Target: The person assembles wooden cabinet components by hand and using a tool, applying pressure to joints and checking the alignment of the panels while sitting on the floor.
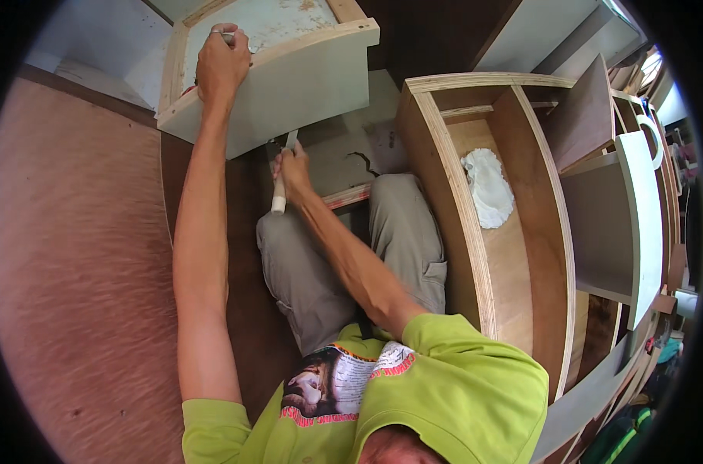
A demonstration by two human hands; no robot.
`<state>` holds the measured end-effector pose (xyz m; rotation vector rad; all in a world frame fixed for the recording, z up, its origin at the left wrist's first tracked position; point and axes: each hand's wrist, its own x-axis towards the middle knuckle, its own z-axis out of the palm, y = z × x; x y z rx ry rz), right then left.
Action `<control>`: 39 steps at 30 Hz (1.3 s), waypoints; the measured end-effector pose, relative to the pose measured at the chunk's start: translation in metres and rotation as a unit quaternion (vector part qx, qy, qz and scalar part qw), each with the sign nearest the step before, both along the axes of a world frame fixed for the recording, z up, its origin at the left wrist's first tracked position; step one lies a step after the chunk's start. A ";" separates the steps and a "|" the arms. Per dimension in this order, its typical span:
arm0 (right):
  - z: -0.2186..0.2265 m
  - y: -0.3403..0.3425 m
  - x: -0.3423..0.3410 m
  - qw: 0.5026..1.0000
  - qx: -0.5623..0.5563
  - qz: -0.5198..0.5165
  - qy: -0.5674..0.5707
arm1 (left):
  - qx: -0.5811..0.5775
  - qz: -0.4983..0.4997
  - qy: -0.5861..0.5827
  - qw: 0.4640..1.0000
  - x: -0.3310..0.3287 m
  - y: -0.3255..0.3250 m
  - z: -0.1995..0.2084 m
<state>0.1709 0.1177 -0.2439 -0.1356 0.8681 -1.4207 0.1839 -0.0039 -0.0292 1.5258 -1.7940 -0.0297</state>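
Observation:
My left hand [222, 63] reaches up and grips the top edge of a white-faced plywood box [289, 85] that stands tilted on its side in front of me. Just under that box, my right hand [292, 172] is closed around a tool with a white handle [279, 199]. Its narrow metal blade [290, 141] points up at the box's lower edge. My knees in grey trousers [398, 232] are folded beneath my right arm. What the blade touches is hidden in the shadow under the box.
An open plywood cabinet carcass [475, 232] lies to my right with a white lump [487, 187] resting inside it. White and brown panels [637, 224] lean further right. A large reddish-brown board [73, 263] covers the left.

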 end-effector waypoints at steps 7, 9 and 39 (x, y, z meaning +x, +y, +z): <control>-0.058 -0.014 -0.027 0.981 -0.134 0.090 0.110 | 0.000 -0.090 0.012 0.996 -0.010 -0.022 -0.016; -0.078 -0.010 -0.047 0.958 -0.110 0.081 0.253 | 0.047 -0.071 0.017 0.996 -0.019 -0.019 -0.016; 0.007 0.179 -0.178 0.976 -0.017 0.024 0.216 | 0.000 -0.090 -0.014 0.996 0.005 -0.009 -0.030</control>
